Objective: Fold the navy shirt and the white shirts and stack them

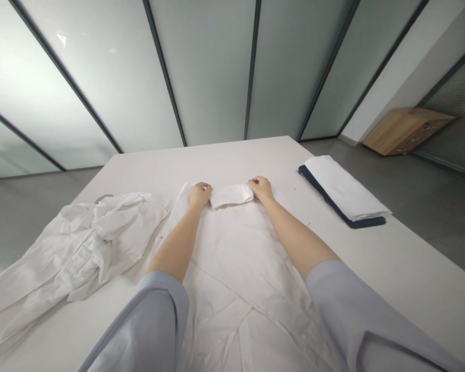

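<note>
On the table point(170, 163), we had the white shirt point(232, 248) lying lengthwise twelve to six, collar point(231, 195) at twelve, its ends pinched in our left hand point(200, 195) and right hand point(261, 189). Crumpled white cloth point(112, 222) lay at nine, a folded stack point(344, 188) at two. Our sleeves point(147, 325) hid parts of the shirt, cut off at six.

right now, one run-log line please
left hand: holds left end of white fabric collar; right hand: right end; white cloth garment: spread on pale table

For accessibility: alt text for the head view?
A person's left hand and right hand pinch the ends of a collar-like band on a white garment spread over a pale table. Crumpled white fabric lies left; folded white cloth atop dark cloth, right.
</note>
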`<state>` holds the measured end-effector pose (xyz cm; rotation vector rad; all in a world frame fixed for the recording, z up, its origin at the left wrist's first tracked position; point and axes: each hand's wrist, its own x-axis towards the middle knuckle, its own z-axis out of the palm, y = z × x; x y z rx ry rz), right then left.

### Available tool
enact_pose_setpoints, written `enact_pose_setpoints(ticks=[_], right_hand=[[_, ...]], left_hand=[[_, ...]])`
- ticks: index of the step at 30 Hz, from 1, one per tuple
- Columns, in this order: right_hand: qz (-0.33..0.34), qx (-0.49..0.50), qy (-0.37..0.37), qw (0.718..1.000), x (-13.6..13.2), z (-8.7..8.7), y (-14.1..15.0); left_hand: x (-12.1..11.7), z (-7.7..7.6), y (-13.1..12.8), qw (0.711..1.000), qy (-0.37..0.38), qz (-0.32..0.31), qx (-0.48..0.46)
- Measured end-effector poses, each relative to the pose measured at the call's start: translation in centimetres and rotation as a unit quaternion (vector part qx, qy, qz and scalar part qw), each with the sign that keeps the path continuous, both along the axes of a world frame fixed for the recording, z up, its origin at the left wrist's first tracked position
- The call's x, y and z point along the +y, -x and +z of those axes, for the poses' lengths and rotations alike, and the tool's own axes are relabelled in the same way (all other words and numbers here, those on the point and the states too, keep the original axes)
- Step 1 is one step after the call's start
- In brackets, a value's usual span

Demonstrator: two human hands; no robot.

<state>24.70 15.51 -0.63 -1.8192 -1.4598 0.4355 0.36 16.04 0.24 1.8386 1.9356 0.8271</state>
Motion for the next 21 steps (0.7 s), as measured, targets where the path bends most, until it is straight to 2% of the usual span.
enact_pose_setpoints(ticks=[5,8,12,14,17,19,21], right_hand=[[-0.029,-0.084,0.012,0.996,-0.2,-0.1,0.3],[-0.038,-0.161,0.009,0.986,-0.4,-0.3,0.5],[-0.029,-0.202,-0.02,0.979,-0.4,-0.9,0.7],[0.0,-0.203,-0.049,0.978,-0.4,-1.1,0.6],[0.071,-0.22,-0.097,0.968,-0.5,-1.1,0.7],[0.13,-0.243,-0.099,0.956,-0.8,-0.9,0.9],[0.176,-0.263,-0.062,0.946,-1.0,-0.7,1.2]], left_hand=[[-0.6,0.1,-0.4,0.996,-0.021,0.023,0.087],[-1.1,0.2,-0.9,0.985,-0.023,0.063,0.158],[-1.5,0.1,-1.1,0.979,-0.047,0.105,0.17],[-1.4,0.0,-1.0,0.979,-0.084,0.078,0.17],[-1.4,-0.2,-0.9,0.974,-0.137,-0.032,0.18],[-1.4,-0.4,-0.9,0.968,-0.113,-0.099,0.202],[-1.5,-0.5,-1.0,0.961,-0.052,-0.134,0.235]])
